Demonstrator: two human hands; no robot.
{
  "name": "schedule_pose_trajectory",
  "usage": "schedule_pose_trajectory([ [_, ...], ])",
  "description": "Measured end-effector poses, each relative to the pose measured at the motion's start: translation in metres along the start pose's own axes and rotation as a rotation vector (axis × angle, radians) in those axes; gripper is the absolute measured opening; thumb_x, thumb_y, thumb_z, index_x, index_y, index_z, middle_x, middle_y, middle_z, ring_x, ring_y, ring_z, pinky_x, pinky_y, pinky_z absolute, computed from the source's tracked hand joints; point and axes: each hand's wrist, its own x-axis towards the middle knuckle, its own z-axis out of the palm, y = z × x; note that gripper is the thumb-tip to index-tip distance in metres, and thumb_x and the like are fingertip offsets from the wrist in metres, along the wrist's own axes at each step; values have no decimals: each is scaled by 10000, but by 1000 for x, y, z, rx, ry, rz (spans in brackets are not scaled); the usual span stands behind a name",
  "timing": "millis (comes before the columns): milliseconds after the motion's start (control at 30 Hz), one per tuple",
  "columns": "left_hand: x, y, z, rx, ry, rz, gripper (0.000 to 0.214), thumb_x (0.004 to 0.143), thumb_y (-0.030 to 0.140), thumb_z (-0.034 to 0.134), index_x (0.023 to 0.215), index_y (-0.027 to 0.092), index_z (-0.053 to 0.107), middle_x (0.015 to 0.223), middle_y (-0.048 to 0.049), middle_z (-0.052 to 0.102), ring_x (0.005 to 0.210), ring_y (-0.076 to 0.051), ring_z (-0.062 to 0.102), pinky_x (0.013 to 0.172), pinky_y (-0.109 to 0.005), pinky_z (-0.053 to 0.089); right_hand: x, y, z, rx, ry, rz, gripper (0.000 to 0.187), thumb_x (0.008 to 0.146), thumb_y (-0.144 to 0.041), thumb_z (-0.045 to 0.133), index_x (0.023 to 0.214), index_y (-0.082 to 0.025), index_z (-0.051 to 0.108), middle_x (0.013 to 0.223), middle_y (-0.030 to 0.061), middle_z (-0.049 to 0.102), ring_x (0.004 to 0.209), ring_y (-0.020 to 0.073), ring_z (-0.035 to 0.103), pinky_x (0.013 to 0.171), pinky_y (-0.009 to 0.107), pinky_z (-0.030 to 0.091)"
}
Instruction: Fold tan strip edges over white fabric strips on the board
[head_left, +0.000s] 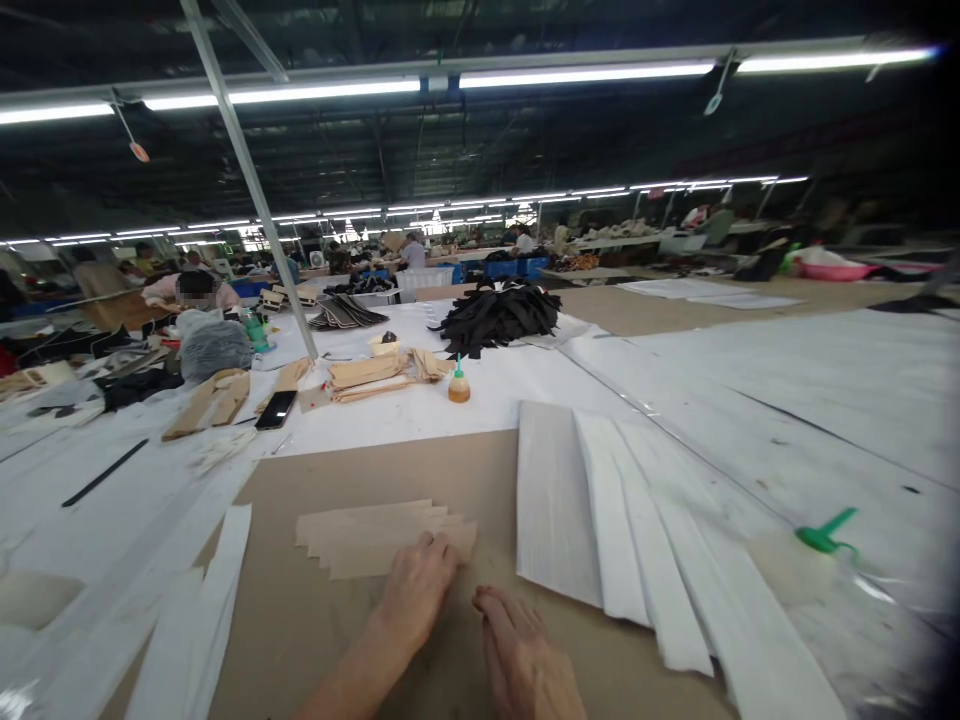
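Several flat beige strips (367, 535), perhaps paper or fabric, overlap in a stepped fan on a brown board (322, 630). My left hand (421, 585) is over their right end, its fingers curled down and pressed onto the strips. Just right of it, low over the bare board, my right hand (521, 645) has its fingers drawn together with the thumb; whatever is between them, if anything, is hidden. White padded strips (559, 510) lie fanned out on the board's right side, close to my right hand. More white strips (214, 600) lie along the board's left edge.
Behind the board stand a small bottle (459, 385) of amber liquid with a green nozzle, beige bundles (367, 375), a phone (276, 410) and a black heap of strips (499, 315). A clear bottle with a green spout (825, 540) is at right. A metal pole (259, 190) rises at left; people are farther back.
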Motion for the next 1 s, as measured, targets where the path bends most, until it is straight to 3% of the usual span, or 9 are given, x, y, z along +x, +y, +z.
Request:
schedule_pose_trajectory([
  [167, 8, -13, -16, -9, 28, -56, 181, 878, 164, 552, 891, 253, 709, 925, -67, 710, 876, -239, 647, 710, -294, 362, 30, -29, 2, -9, -234, -39, 478, 735, 49, 511, 1090, -206, 706, 1213, 61, 707, 1042, 240, 662, 910, 315, 542],
  [267, 14, -21, -24, -75, 18, -80, 118, 839, 185, 607, 807, 244, 705, 805, -28, 708, 761, -204, 636, 657, -273, 320, 46, -35, 1, -37, -271, -50, 483, 758, 75, 506, 1113, -188, 704, 1184, 66, 706, 1027, 238, 650, 892, 313, 550],
  [400, 15, -22, -25, -227, 60, -104, 81, 781, 174, 653, 740, 231, 692, 759, -13, 695, 751, -195, 618, 687, -268, 329, 61, -31, 6, -98, -319, -40, 508, 795, 73, 511, 1214, -166, 671, 1160, 100, 702, 1012, 253, 645, 786, 311, 579],
  [533, 12, -19, -20, -487, 210, -168, 78, 717, 180, 694, 666, 217, 649, 713, 3, 661, 739, -179, 597, 729, -260, 380, 67, -28, 9, -170, -358, 16, 517, 825, 56, 500, 1265, -174, 646, 1217, 126, 683, 994, 273, 644, 665, 305, 582],
  [633, 4, -29, -30, -776, 420, -253, 79, 742, 255, 695, 709, 206, 644, 681, 6, 645, 696, -173, 606, 712, -264, 443, 67, -29, 8, -197, -383, 28, 569, 824, 62, 477, 1311, -192, 622, 1349, 125, 629, 1017, 281, 636, 645, 310, 581],
  [733, -20, -62, -63, -1095, 722, -350, 125, 821, 314, 603, 762, 203, 601, 694, -5, 654, 693, -163, 645, 724, -283, 515, 65, -31, 7, -195, -400, 23, 613, 834, 68, 437, 1363, -201, 589, 1420, 116, 584, 1041, 288, 626, 662, 330, 584],
  [867, -89, -117, -137, -1398, 1101, -408, 105, 802, 225, 534, 701, 211, 509, 582, 36, 594, 606, -135, 630, 729, -304, 563, 65, -32, 6, -157, -407, 30, 576, 868, 52, 394, 1350, -187, 599, 1424, 119, 577, 1036, 303, 614, 663, 350, 579],
  [933, -129, -131, -176, -1475, 1261, -402, 107, 827, 193, 474, 738, 212, 530, 606, 38, 617, 621, -140, 641, 726, -312, 578, 65, -32, 7, -123, -406, 45, 550, 882, 36, 391, 1337, -189, 605, 1404, 125, 587, 1036, 304, 608, 666, 346, 574],
  [1000, -163, -131, -207, -1508, 1391, -361, 161, 868, 179, 427, 788, 217, 561, 664, 45, 643, 674, -125, 653, 753, -277, 576, 65, -32, 7, -77, -405, 69, 532, 897, 23, 382, 1329, -194, 604, 1381, 135, 595, 1055, 302, 600, 684, 347, 572],
])
